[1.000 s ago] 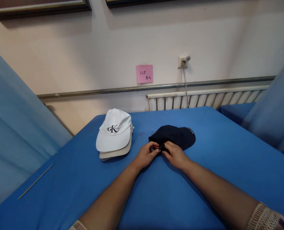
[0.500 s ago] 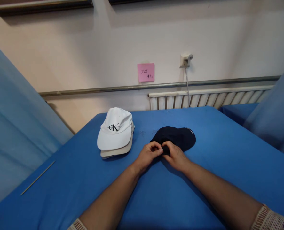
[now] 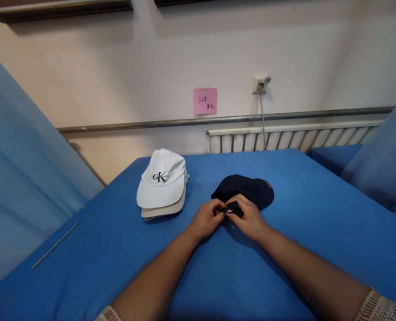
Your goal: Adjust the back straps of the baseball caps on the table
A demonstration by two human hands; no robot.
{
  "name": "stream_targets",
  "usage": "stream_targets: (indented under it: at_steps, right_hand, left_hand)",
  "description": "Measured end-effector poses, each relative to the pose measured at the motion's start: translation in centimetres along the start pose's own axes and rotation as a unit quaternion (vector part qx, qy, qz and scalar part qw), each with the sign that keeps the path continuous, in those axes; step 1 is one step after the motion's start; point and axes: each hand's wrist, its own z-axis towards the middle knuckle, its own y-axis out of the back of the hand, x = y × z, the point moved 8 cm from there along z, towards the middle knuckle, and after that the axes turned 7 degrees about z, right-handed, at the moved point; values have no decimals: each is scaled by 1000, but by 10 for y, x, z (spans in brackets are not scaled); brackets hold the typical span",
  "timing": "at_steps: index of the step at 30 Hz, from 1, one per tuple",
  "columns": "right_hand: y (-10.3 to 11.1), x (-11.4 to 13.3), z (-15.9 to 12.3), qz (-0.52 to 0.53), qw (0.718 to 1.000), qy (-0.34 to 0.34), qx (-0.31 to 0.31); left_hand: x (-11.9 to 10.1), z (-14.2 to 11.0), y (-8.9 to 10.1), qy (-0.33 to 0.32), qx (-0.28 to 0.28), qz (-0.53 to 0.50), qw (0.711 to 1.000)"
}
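1. A navy baseball cap [image 3: 246,187] lies on the blue-covered surface [image 3: 274,276], right of centre, its brim pointing right and bearing small white lettering near the edge.
2. The left hand [image 3: 204,219] is at the cap's near side, thumb and fingers pinched together on the end of the cap's black strap [image 3: 235,207]; exactly what sits between the fingertips is too small to tell.
3. The right hand [image 3: 250,219] grips the same strap from the other side, thumb below and fingers above, its fingertips just beside those of the left.
4. Left of the navy cap, and apart from it, a white baseball cap [image 3: 162,178] with a dark "CK"-like monogram sits stacked on a beige cap [image 3: 166,209]; its brim faces the person.
5. A thin stick [image 3: 55,246] lies slanted near the surface's left edge.
6. Behind, a pink sticky note [image 3: 205,101] with handwriting is on the wall [image 3: 144,76], above a metal rail [image 3: 161,125]; a white radiator [image 3: 285,138] stands below the rail.
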Motion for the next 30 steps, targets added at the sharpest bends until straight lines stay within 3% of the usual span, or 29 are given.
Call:
stream_targets:
  at_steps: [6,9,11,14,17,19,22,24,27,30]
  right_hand:
    - [-6,9,-2,-21,999,33,14]
    - [-7,17,-4,-19,998,52,11]
    - [-6,23,-7,-13,998,68,4]
    - [-6,32,-11,-5,996,88,28]
    - [-5,37,-12,22,993,99,58]
    - [11,31,-8,27,995,91,1]
    - [59,-2,-1,-32,983,32,-180]
    - [90,-43,1,-98,959,-80,-253]
    - [121,-114,-7,-141,906,-307,-256]
    - [130,-143,-9,-119,902,-340,-239]
  left_hand:
    - [-2,1,4,-49,-9,123,991]
    - [12,4,15,-18,-32,144,989]
    - [33,8,30,55,-88,44,994]
    - [65,8,47,164,-183,-155,957]
    - [78,7,55,198,-240,-236,920]
    - [81,3,56,212,-270,-274,898]
    - [79,-5,49,240,-284,-314,874]
    - [76,-11,39,271,-277,-340,857]
    - [70,-19,24,320,-256,-372,833]
    - [63,-20,15,338,-230,-389,826]
